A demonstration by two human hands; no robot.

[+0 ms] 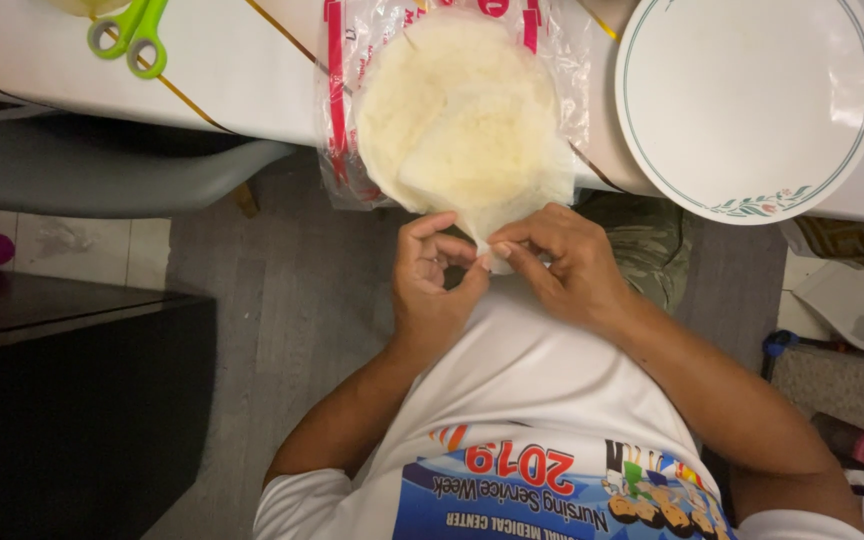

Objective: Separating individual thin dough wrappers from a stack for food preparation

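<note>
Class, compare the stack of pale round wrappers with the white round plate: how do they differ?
The stack of pale round wrappers lies on a clear plastic bag; the white round plate sits bare on the table. Both hands pinch the wrappers' edge; nothing touches the plate. The plate has a green rim line. Both are round.

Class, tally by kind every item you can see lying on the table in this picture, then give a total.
Stacks of round wrappers: 1
Plastic bags: 1
Plates: 1
Scissors: 1
Total: 4
Both hands, left and right, pinch the wrapper's edge.
</note>
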